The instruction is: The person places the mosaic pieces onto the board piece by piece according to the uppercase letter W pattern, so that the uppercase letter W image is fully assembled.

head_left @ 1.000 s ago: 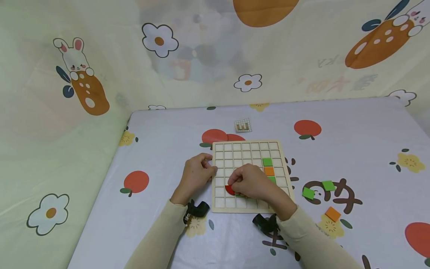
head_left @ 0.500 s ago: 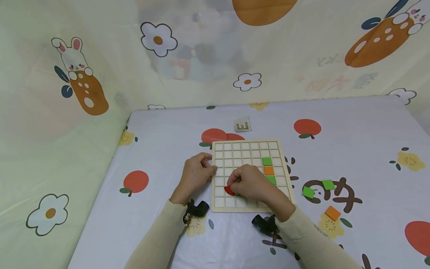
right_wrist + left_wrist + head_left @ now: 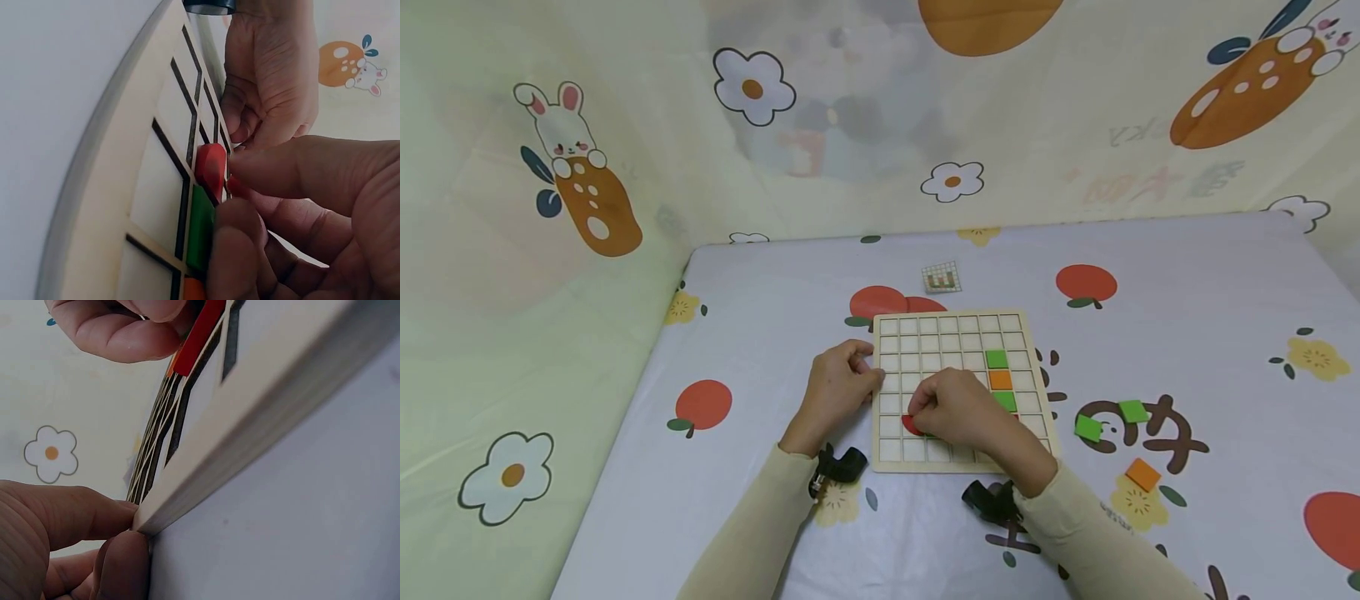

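Observation:
A square wooden grid board lies on the table. My left hand holds its left edge, with thumb and finger against the frame in the left wrist view. Over the lower part of the board, my right hand pinches a red round-edged piece at a cell near the left side. Beside it in the right wrist view sit a green tile and an orange tile, partly hidden by my fingers. Up the board's right side run a green tile, an orange tile and another green tile.
Right of the board lie two loose green tiles and a loose orange tile on the patterned cloth. A small card with a printed grid lies behind the board. Patterned curtains stand at the back and left.
The red piece has shifted and turned slightly under my right fingertips, which stay at the same cell. My left hand has kept its place at the board's edge.

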The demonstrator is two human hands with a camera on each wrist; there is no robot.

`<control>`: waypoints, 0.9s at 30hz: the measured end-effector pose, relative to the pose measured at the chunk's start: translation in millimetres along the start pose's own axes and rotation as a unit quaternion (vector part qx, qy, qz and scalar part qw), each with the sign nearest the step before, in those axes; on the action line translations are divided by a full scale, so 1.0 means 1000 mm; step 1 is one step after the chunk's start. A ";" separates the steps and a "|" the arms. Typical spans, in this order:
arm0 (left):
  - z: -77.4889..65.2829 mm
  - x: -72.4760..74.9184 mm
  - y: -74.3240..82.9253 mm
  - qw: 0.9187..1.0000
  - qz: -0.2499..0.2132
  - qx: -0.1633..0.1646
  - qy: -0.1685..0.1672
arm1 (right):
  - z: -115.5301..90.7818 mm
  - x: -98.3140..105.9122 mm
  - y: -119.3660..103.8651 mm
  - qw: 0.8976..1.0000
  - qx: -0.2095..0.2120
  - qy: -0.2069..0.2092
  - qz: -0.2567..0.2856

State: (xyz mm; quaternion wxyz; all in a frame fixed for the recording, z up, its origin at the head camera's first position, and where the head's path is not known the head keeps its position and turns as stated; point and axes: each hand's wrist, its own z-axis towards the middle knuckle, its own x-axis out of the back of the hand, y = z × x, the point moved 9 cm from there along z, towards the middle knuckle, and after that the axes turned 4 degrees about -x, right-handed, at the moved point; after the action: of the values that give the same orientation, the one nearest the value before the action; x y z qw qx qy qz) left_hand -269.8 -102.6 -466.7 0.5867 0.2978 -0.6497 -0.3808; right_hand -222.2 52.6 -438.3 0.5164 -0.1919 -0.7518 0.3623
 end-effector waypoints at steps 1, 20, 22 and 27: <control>0.000 0.000 0.000 1.000 0.000 0.001 0.000 | 0.000 0.000 0.000 1.000 0.000 0.000 -0.002; 0.000 -0.001 -0.001 1.000 0.001 0.011 0.004 | -0.004 0.000 -0.002 0.998 -0.013 0.020 -0.056; 0.000 -0.001 -0.001 1.000 0.001 0.011 0.004 | -0.005 0.001 -0.002 0.998 -0.015 0.024 -0.062; 0.000 -0.001 -0.001 1.000 0.002 0.008 0.004 | -0.011 0.004 -0.003 0.996 -0.016 0.038 -0.085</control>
State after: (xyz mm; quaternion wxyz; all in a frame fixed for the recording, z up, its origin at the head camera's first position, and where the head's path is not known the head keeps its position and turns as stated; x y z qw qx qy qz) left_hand -269.9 -102.7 -468.1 0.5872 0.3030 -0.6513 -0.3732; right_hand -212.9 56.9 -431.4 0.5705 -0.1493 -0.7508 0.2975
